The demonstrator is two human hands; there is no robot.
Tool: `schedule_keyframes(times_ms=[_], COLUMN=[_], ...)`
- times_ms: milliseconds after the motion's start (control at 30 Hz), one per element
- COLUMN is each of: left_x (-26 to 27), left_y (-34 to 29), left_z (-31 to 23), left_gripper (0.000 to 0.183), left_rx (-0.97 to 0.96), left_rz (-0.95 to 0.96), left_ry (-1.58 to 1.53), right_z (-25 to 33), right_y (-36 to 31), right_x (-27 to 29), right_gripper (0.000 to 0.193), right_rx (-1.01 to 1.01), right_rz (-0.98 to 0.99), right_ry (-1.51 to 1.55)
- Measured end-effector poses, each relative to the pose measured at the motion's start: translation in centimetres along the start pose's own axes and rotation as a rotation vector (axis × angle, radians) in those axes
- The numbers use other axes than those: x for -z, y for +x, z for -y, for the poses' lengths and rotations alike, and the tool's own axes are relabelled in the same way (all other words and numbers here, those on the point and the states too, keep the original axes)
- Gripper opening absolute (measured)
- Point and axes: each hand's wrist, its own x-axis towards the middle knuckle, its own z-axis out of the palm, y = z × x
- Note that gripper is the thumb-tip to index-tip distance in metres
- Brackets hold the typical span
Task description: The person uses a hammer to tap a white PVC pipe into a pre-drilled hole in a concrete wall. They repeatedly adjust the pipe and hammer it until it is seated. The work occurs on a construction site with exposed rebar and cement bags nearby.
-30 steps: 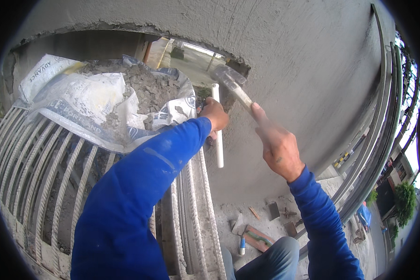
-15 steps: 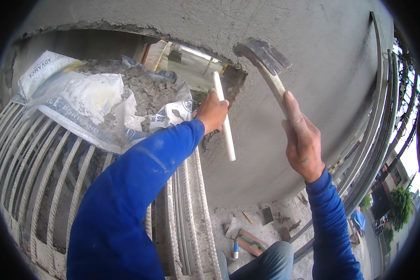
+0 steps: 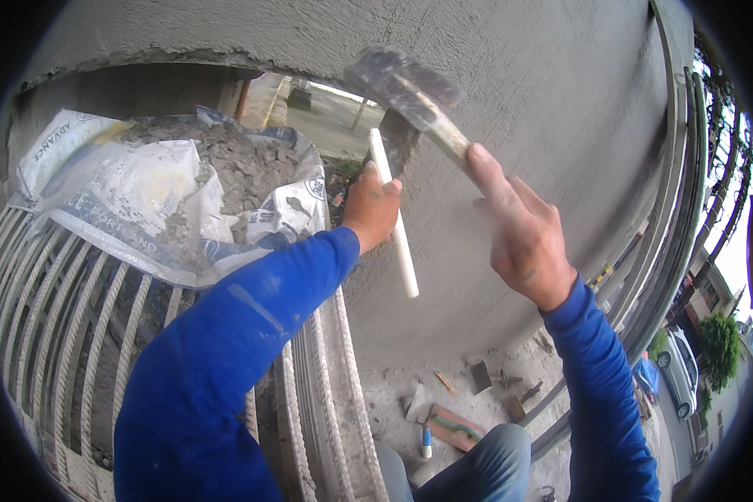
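Observation:
My left hand (image 3: 371, 207) is closed around a straight white pipe (image 3: 403, 251), holding it slanted beside the edge of the opening in the wall. A claw hammer (image 3: 443, 134) is gripped by its wooden handle in my right hand (image 3: 529, 238). Its dark head is blurred and sits just above and to the right of the pipe's upper end, apart from it as far as I can see. The plastered grey wall (image 3: 477, 276) stands behind both hands. What the pipe's far side touches is hidden by my left hand.
Left of my arm, a torn cement sack (image 3: 134, 188) with grey rubble (image 3: 243, 167) lies on ribbed steel bars (image 3: 67, 309). Below are a wooden float (image 3: 456, 428), a blue-handled tool (image 3: 427, 441) and scattered tools. Long metal rails (image 3: 686, 192) run along the right. A white car (image 3: 680, 372) stands beyond.
The hammer has swung left and up toward the pipe's upper end, with my right hand following leftward. The pipe and left hand have shifted slightly within the view, still gripped.

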Motion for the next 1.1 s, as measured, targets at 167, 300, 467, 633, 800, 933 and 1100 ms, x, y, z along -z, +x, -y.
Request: schedule_keyframes(times_ms=[167, 300, 467, 633, 800, 933, 1100], left_x=[0.1, 0.5, 0.1, 0.7, 0.2, 0.6, 0.6], left_y=[0.0, 1.0, 1.1, 0.3, 0.8, 1.5, 1.0], left_z=[-0.3, 2.1, 1.7, 1.0, 1.1, 1.3, 1.4], left_gripper=[0.051, 0.05, 0.041, 0.055, 0.03, 0.029, 0.029], left_rx=[0.041, -0.08, -0.151, -0.034, -0.255, -0.14, -0.18], left_rz=[0.006, -0.039, -0.1, 0.011, -0.123, -0.072, -0.089], left_ry=[0.027, 0.3, 0.314, 0.44, 0.544, 0.507, 0.569], right_z=[-3.4, 0.2, -2.4, -0.7, -1.1, -3.4, 0.1], right_y=[1.9, 1.5, 0.9, 0.4, -0.8, 1.1, -0.9], right_x=[-4.3, -2.6, -4.2, -2.1, -2.5, -4.5, -2.4], right_gripper=[0.072, 0.068, 0.068, 0.069, 0.074, 0.076, 0.072], right_rx=[-0.174, -0.052, -0.236, -0.11, -0.016, -0.211, -0.012], right_rz=[0.389, 0.173, 0.399, 0.134, 0.051, 0.296, -0.031], right_ry=[-0.163, -0.08, -0.15, -0.008, -0.018, -0.071, 0.026])
